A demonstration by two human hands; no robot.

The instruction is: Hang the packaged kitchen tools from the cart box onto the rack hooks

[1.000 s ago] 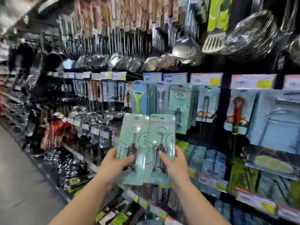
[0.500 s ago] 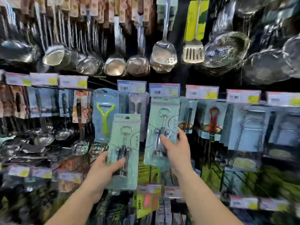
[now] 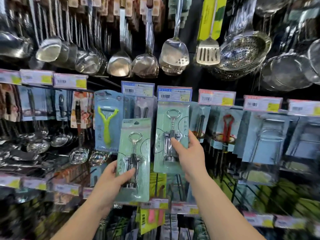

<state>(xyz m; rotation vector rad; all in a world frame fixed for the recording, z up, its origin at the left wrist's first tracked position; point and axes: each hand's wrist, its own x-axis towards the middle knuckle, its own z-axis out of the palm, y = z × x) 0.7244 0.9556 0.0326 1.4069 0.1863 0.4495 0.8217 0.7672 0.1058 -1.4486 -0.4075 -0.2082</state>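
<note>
one packaged corkscrew (image 3: 133, 158) is clasped in the left hand (image 3: 110, 181). a second packaged corkscrew (image 3: 171, 135), at its 1 o'clock, is pinched closed-fingered by the right hand (image 3: 190, 156) beneath a blue price tag (image 3: 174, 93).

Bright, even store light falls from above and in front, against a dark rack backing. The steel ladles (image 3: 119, 64) and spatulas (image 3: 174, 51) along the top carry hard white glints, and the clear blister of the corkscrew packs (image 3: 170, 135) shines with soft glare. The centre is fairly sharp: the price tags (image 3: 174, 94) show barcodes. Toward the edges the picture smears into blur, strongest at lower left and lower right. The wide lens bows the shelf rows and stretches the forearms. Shadows are faint.
</note>
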